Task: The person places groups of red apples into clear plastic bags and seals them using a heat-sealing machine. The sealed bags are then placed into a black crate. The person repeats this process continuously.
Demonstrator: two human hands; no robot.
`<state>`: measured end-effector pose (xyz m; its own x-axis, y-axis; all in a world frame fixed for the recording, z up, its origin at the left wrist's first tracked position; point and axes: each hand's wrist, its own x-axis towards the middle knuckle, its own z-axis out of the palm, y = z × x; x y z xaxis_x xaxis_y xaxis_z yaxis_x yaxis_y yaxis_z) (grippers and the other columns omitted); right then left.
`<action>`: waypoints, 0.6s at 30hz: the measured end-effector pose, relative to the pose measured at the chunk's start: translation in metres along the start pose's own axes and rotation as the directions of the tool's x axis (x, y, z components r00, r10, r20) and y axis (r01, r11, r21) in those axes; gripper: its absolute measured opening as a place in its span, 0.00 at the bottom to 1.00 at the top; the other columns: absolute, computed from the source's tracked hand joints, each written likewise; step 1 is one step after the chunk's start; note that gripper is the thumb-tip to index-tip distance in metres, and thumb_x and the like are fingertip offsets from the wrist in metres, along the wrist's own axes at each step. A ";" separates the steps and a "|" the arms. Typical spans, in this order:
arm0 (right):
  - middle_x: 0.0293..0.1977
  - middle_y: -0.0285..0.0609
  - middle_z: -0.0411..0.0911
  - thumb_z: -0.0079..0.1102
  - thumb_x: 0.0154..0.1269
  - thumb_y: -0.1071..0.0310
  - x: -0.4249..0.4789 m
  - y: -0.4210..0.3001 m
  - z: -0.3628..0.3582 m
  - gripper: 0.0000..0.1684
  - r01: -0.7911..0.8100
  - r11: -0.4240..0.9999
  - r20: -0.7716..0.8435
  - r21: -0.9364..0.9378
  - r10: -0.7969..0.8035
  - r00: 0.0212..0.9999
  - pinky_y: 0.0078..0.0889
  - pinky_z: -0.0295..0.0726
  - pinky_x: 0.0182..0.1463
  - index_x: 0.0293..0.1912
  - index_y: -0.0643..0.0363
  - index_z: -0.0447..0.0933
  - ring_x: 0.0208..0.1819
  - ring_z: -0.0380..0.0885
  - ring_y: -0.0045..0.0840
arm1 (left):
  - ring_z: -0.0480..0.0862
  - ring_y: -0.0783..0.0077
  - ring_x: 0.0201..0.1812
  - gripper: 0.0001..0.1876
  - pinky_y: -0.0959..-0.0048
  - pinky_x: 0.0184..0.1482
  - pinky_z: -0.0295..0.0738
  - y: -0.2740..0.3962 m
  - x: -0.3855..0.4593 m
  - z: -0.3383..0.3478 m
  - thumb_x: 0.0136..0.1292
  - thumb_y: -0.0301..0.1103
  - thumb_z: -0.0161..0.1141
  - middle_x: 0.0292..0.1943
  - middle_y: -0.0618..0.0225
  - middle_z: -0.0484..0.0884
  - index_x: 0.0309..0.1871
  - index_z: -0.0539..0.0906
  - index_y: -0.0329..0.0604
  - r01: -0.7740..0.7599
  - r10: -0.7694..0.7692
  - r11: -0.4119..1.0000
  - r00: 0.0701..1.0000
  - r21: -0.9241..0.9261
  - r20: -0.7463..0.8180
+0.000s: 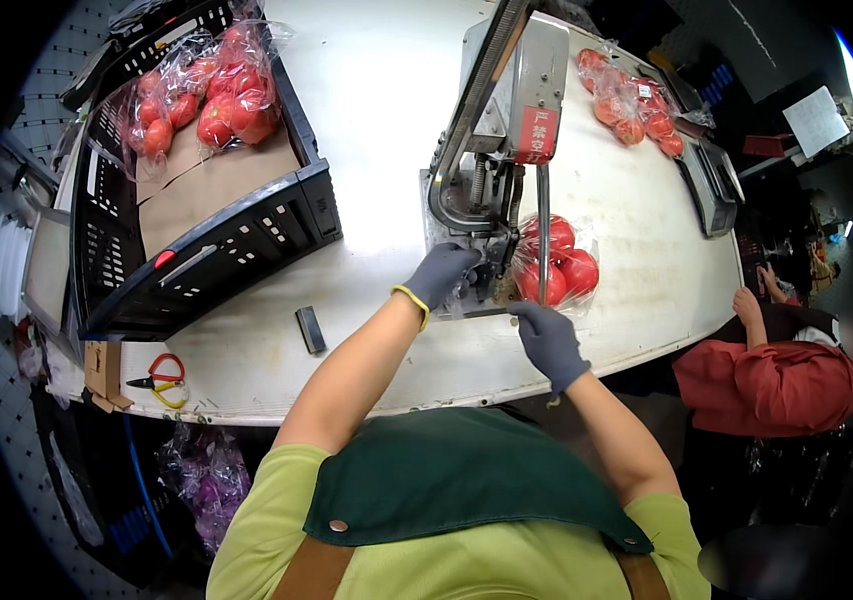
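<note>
A metal bench-top clipping machine with a lever and a red label bearing writing stands on the white table. My left hand, in a grey glove, is at the left of its base with clear plastic film gathered at the fingers. My right hand, gloved too, has its fingers curled at the lower end of the machine's upright metal lever rod. A clear plastic bag of tomatoes lies on the right side of the machine, behind that rod. Whether its neck runs to my left hand is hidden by the machine.
A black plastic crate at left holds bagged tomatoes. Red-and-yellow-handled pliers and a dark staple-like block lie nearby. More bagged tomatoes and a scale are at right, where a co-worker stands.
</note>
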<state>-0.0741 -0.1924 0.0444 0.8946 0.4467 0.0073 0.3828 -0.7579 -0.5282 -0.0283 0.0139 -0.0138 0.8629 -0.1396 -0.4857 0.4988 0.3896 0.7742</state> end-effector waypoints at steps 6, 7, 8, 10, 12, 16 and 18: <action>0.15 0.25 0.58 0.46 0.68 0.60 0.022 -0.079 -0.200 0.14 0.081 0.677 -0.080 0.731 -0.032 0.996 0.13 0.54 0.18 0.28 0.56 0.68 0.15 0.57 0.09 | 0.75 0.75 0.22 0.12 0.75 0.24 0.70 0.003 -0.003 -0.004 0.57 0.36 0.56 0.22 0.66 0.76 0.34 0.78 0.34 -0.009 0.008 1.000 0.997 -0.012 -0.071; 0.14 0.25 0.57 0.38 0.71 0.54 0.044 -0.112 -0.215 0.18 0.280 0.652 -0.297 0.704 -0.087 0.951 0.13 0.49 0.18 0.29 0.54 0.67 0.14 0.50 0.07 | 0.75 0.75 0.22 0.12 0.76 0.24 0.71 0.003 -0.004 -0.003 0.58 0.36 0.56 0.23 0.66 0.76 0.34 0.78 0.34 0.012 -0.013 1.000 0.997 -0.011 -0.075; 0.15 0.25 0.58 0.36 0.72 0.56 0.069 -0.122 -0.228 0.19 0.423 0.744 -0.472 0.518 -0.165 0.866 0.13 0.50 0.18 0.37 0.58 0.72 0.14 0.51 0.08 | 0.74 0.76 0.22 0.12 0.76 0.25 0.72 0.003 -0.005 -0.003 0.60 0.36 0.55 0.24 0.67 0.77 0.35 0.78 0.34 0.023 -0.024 1.000 0.996 -0.016 -0.080; 0.21 0.31 0.68 0.39 0.71 0.58 0.114 -0.106 -0.232 0.19 0.492 0.829 -0.517 0.264 -0.309 0.798 0.15 0.63 0.23 0.41 0.62 0.74 0.19 0.63 0.13 | 0.74 0.78 0.21 0.13 0.77 0.24 0.74 0.005 -0.006 0.002 0.62 0.37 0.54 0.26 0.66 0.77 0.36 0.78 0.34 0.034 -0.036 0.999 0.996 -0.029 -0.076; 0.24 0.37 0.75 0.46 0.67 0.57 0.148 -0.082 -0.204 0.17 0.358 0.806 -0.378 0.471 -0.181 0.908 0.20 0.72 0.27 0.36 0.61 0.75 0.22 0.72 0.17 | 0.74 0.77 0.21 0.12 0.77 0.24 0.74 0.006 -0.012 0.004 0.62 0.37 0.54 0.26 0.65 0.78 0.36 0.78 0.34 0.022 -0.029 0.998 0.993 -0.057 -0.113; 0.40 0.48 0.77 0.44 0.65 0.48 0.166 0.044 -0.055 0.22 0.157 0.949 -0.129 -0.274 -0.198 0.972 0.43 0.71 0.49 0.44 0.55 0.75 0.45 0.74 0.43 | 0.78 0.76 0.27 0.10 0.79 0.30 0.74 -0.021 -0.012 0.019 0.63 0.36 0.52 0.29 0.68 0.78 0.35 0.78 0.37 -0.252 0.260 0.961 0.964 0.112 -0.058; 0.48 0.44 0.74 0.50 0.59 0.48 0.135 0.025 -0.014 0.24 0.036 0.833 0.303 -0.552 0.160 0.939 0.51 0.66 0.55 0.49 0.52 0.74 0.51 0.72 0.39 | 0.78 0.76 0.35 0.12 0.76 0.38 0.74 -0.016 -0.050 0.049 0.65 0.36 0.51 0.35 0.65 0.79 0.40 0.78 0.36 -0.162 0.137 0.967 0.982 0.196 0.133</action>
<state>0.0596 -0.1580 0.0437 0.8317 0.4427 -0.3352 0.4786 -0.8776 0.0283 -0.0755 -0.0299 0.0186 0.9263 -0.2046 -0.3163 0.3586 0.2213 0.9069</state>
